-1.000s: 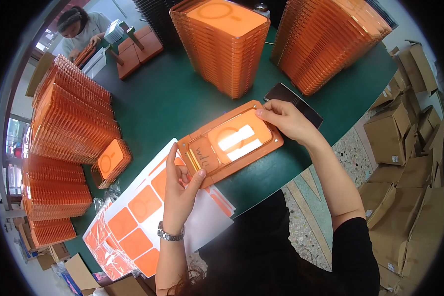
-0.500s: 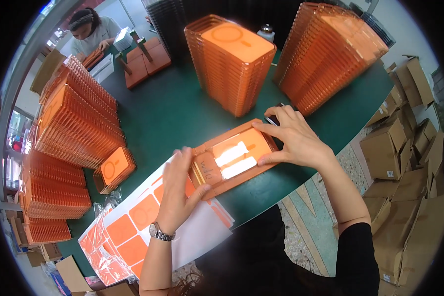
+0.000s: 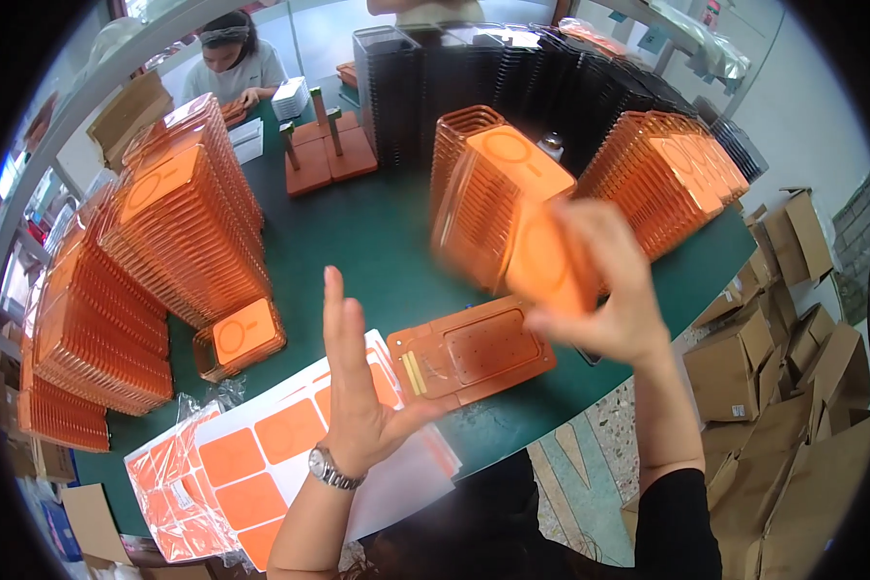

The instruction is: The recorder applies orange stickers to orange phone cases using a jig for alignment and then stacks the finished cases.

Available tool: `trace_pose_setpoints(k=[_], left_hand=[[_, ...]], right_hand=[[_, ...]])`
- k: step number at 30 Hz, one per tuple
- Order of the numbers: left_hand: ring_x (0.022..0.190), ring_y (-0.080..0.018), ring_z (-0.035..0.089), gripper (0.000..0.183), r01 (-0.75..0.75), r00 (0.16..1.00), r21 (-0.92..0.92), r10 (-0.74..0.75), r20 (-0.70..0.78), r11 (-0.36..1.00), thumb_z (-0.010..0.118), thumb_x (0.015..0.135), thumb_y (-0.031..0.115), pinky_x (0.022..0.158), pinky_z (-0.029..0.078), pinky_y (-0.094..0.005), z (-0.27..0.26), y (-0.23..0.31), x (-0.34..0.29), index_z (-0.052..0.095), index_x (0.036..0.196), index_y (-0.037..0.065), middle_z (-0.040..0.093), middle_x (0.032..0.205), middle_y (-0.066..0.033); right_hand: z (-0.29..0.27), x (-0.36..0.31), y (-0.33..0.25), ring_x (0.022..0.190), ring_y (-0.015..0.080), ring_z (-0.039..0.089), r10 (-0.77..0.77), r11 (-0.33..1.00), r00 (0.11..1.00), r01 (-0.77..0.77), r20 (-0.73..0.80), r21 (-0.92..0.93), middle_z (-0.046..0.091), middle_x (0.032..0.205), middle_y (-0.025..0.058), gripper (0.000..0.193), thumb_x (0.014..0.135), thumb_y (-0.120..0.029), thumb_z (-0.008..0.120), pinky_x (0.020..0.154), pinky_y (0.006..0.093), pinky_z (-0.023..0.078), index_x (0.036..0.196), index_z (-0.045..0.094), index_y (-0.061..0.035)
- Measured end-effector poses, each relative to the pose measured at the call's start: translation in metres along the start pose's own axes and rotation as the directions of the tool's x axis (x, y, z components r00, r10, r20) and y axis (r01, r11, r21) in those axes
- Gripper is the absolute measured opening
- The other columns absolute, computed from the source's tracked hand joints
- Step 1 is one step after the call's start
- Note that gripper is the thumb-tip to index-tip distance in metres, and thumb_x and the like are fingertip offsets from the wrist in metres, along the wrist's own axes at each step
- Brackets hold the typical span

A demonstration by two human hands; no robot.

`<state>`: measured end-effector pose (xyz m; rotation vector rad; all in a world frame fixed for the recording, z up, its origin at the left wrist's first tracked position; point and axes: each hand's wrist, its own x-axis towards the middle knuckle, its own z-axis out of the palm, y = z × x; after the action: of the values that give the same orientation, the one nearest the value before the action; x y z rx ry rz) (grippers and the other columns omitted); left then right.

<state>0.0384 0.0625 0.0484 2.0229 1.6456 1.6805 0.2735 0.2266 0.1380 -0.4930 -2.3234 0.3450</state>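
Observation:
My right hand (image 3: 604, 300), smeared by motion, grips a clear plastic case with an orange ring-printed panel (image 3: 548, 256). The case is tilted upright in front of a tall stack of similar clear orange cases (image 3: 469, 198); whether the two touch I cannot tell. Below it on the table lies a flat orange fixture plate (image 3: 474, 353) with a shallow recess, small holes and two yellow strips at its left end. My left hand (image 3: 358, 387), wearing a watch, is open with fingers extended, over sheets of orange ring-printed stickers (image 3: 251, 454) left of the plate.
More stacked orange cases (image 3: 179, 232) line the left; a short stack (image 3: 246, 333) stands nearer. Another stack (image 3: 662, 174) is at the right, black stacks (image 3: 454, 87) behind. An orange stand with upright posts (image 3: 329, 155) sits far left of centre. A person (image 3: 232, 63) works beyond; cardboard boxes (image 3: 725, 372) lie right.
My right hand has lifted the case out of the fixture plate and carried it up toward the tall stack. My left hand has let go of the plate's left end and opened. The view has tilted up.

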Motion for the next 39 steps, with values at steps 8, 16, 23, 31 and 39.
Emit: trace_pose_setpoints(k=[8,16,23,31,39], left_hand=[[0.154,-0.0416,0.018,0.083,0.307,0.946,0.187,-0.321,0.049,0.933,0.072,0.090,0.014,0.122,0.025,-0.0498,-0.045,0.003,-0.085,0.028,0.158,0.002,0.013,0.168,-0.0252],[0.150,-0.0398,0.031,0.068,0.579,0.805,0.324,-0.587,-0.082,0.749,0.064,0.093,0.006,0.121,0.028,-0.0463,-0.110,0.000,-0.153,0.034,0.154,-0.001,0.029,0.163,-0.0247],[0.147,-0.0400,0.036,0.059,0.556,0.778,0.388,-0.625,0.069,0.735,0.066,0.096,0.015,0.120,0.029,-0.0517,-0.089,0.016,-0.212,0.045,0.150,0.006,0.043,0.156,-0.0183],[0.152,-0.0375,0.025,0.063,0.302,0.748,0.653,-0.597,0.289,0.695,0.069,0.090,0.048,0.121,0.020,-0.0628,-0.065,0.043,-0.223,0.054,0.146,0.021,0.037,0.161,-0.0085],[0.150,-0.0400,0.029,0.059,0.369,0.780,0.601,-0.588,0.215,0.709,0.075,0.087,0.043,0.117,0.018,-0.0699,-0.036,0.053,-0.221,0.061,0.137,0.015,0.043,0.156,-0.0110]], right_hand=[[0.020,0.132,0.050,0.106,0.0335,0.067,0.478,0.728,0.877,-0.421,-0.039,-0.542,0.067,0.113,0.0218,0.087,0.073,-0.071,0.072,0.091,0.0393,0.051,0.120,0.069,0.0026],[0.022,0.126,0.063,0.101,0.0375,0.071,0.481,0.796,0.856,-0.337,0.188,-0.503,0.073,0.102,0.0250,0.090,0.070,-0.076,0.073,0.090,0.0451,0.054,0.106,0.072,0.0063],[0.084,0.057,-0.076,0.103,0.0264,0.070,0.108,0.978,0.959,-0.150,0.263,0.144,0.067,0.124,0.0148,0.035,0.095,-0.017,0.067,0.093,0.0379,0.055,0.124,0.063,0.0018],[0.221,-0.050,-0.113,0.088,0.0302,0.067,-0.372,0.864,0.567,0.501,0.735,0.051,0.064,0.098,0.0185,0.024,0.075,-0.007,0.063,0.076,0.0396,0.058,0.092,0.068,0.0087],[0.250,-0.060,-0.114,0.073,0.0332,0.065,-0.488,0.840,0.564,0.511,0.667,0.182,0.063,0.083,0.0237,0.023,0.069,-0.015,0.067,0.061,0.0422,0.055,0.076,0.071,0.0064]])
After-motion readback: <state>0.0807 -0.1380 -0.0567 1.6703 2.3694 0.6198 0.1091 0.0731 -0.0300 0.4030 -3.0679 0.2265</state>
